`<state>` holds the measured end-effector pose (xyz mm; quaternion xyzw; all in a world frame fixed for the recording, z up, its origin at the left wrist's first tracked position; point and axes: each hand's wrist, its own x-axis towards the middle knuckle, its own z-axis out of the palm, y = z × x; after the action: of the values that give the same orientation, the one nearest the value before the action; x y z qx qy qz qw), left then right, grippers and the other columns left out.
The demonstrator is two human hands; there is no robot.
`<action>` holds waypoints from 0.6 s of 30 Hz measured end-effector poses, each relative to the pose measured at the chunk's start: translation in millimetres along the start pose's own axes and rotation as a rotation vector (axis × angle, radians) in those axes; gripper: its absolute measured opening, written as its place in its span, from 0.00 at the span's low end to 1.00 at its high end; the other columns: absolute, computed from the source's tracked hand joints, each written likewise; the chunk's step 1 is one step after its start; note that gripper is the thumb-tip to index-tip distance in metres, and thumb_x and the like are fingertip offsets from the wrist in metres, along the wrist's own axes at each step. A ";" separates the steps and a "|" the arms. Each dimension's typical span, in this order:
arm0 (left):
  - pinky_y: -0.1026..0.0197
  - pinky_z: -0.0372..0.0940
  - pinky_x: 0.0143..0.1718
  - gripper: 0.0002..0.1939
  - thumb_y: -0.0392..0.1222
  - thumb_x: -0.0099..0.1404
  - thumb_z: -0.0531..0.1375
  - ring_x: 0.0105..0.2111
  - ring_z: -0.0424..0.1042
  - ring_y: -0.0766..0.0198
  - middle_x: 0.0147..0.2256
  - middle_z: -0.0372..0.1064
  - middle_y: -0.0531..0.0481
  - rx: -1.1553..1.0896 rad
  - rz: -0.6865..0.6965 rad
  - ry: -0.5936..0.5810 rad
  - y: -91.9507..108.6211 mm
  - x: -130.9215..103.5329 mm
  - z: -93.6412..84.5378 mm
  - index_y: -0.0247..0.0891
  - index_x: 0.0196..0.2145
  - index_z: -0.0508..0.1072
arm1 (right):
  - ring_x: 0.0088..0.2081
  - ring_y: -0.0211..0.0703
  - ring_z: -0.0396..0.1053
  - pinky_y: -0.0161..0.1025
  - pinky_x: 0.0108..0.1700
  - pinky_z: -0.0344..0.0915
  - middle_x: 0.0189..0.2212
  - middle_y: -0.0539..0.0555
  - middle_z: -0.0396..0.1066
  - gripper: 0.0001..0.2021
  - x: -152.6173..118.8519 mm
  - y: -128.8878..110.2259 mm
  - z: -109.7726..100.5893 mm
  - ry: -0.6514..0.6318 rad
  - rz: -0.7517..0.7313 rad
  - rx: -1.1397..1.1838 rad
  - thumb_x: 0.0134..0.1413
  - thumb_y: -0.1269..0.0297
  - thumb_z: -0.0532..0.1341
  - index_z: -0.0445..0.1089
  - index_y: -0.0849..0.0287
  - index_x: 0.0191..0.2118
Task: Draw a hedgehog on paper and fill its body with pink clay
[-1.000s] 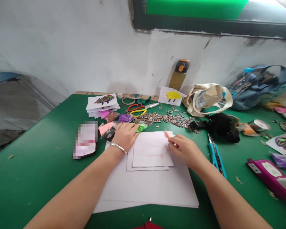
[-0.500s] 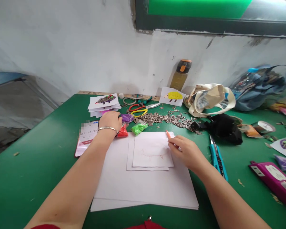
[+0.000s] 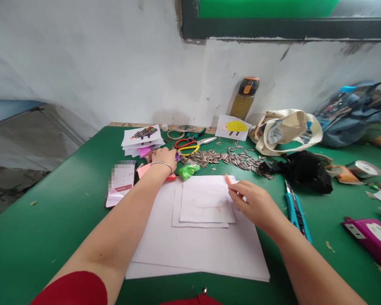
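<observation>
My right hand (image 3: 247, 195) pinches an orange pencil or crayon (image 3: 227, 179), its tip pointing away from me. Beneath its fingers lies a small white sheet (image 3: 206, 195) with a faint animal outline, on top of larger white paper (image 3: 200, 254). My left hand (image 3: 164, 158), with a silver bangle, reaches over the small colored packets with its fingers apart. It touches or covers a purple packet (image 3: 178, 156); its fingertips are partly hidden. Around it are a pink-orange packet (image 3: 142, 170) and a bright green packet (image 3: 188, 171).
Behind lie scissors (image 3: 190, 146), sunflower seeds (image 3: 206, 158) and a hedgehog picture (image 3: 233, 127) near a bottle (image 3: 243, 99). A phone (image 3: 122, 184) is at left. On the right are a teal utility knife (image 3: 296, 212), a cream bag (image 3: 285, 131) and a magenta case (image 3: 371, 237).
My left hand has shifted right, from beside the purple packet to over it, uncovering pinkish packets at its left. My right hand stays on the small sheet. The view has turned slightly left.
</observation>
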<state>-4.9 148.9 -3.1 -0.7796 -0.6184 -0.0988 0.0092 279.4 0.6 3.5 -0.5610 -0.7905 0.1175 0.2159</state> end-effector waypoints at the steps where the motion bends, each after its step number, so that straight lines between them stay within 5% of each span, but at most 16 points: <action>1: 0.43 0.62 0.46 0.14 0.39 0.53 0.61 0.45 0.68 0.42 0.38 0.72 0.39 0.021 -0.034 -0.001 2.3 1.1 -1.4 0.40 0.39 0.76 | 0.29 0.41 0.64 0.36 0.32 0.58 0.28 0.53 0.68 0.12 -0.2 0.4 0.7 -0.004 -0.004 0.000 0.62 0.64 0.52 0.72 0.55 0.34; 4: 0.43 0.62 0.47 0.14 0.39 0.53 0.61 0.45 0.68 0.42 0.39 0.71 0.39 0.045 -0.066 0.025 11.9 0.2 -11.2 0.39 0.39 0.76 | 0.31 0.41 0.65 0.37 0.33 0.59 0.29 0.53 0.69 0.12 -0.5 1.6 2.3 -0.018 -0.005 0.013 0.62 0.63 0.51 0.73 0.55 0.35; 8: 0.50 0.62 0.50 0.21 0.40 0.61 0.57 0.48 0.66 0.49 0.47 0.66 0.39 -0.013 -0.030 0.139 32.2 -18.5 -36.5 0.36 0.52 0.70 | 0.33 0.43 0.66 0.38 0.36 0.61 0.31 0.54 0.70 0.12 -0.3 1.2 2.3 0.043 -0.030 0.048 0.63 0.63 0.51 0.72 0.56 0.36; 11: 0.53 0.62 0.53 0.21 0.38 0.59 0.59 0.48 0.66 0.54 0.46 0.67 0.42 -0.272 0.136 0.271 55.4 -46.8 -52.3 0.35 0.51 0.69 | 0.34 0.43 0.67 0.39 0.37 0.62 0.31 0.54 0.70 0.11 -0.4 -4.1 0.9 0.126 -0.004 0.136 0.62 0.62 0.53 0.72 0.56 0.37; 14: 0.53 0.64 0.51 0.17 0.37 0.59 0.60 0.46 0.67 0.56 0.43 0.69 0.44 -0.534 0.330 0.225 79.7 -79.6 -54.7 0.37 0.47 0.70 | 0.33 0.43 0.69 0.39 0.34 0.64 0.31 0.54 0.71 0.12 -0.8 -16.1 0.5 0.174 0.116 0.361 0.61 0.58 0.55 0.72 0.56 0.43; 18: 0.54 0.67 0.46 0.15 0.36 0.59 0.61 0.41 0.69 0.57 0.40 0.69 0.44 -0.669 0.396 0.160 96.7 -112.5 -47.1 0.37 0.46 0.71 | 0.30 0.42 0.70 0.41 0.35 0.67 0.30 0.51 0.73 0.15 2.1 -37.4 0.8 0.106 0.260 0.689 0.59 0.53 0.56 0.71 0.56 0.44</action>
<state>57.6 11.4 34.8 -0.8337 -0.3870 -0.3514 -0.1783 247.1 -10.2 19.2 -0.5565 -0.6143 0.3740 0.4160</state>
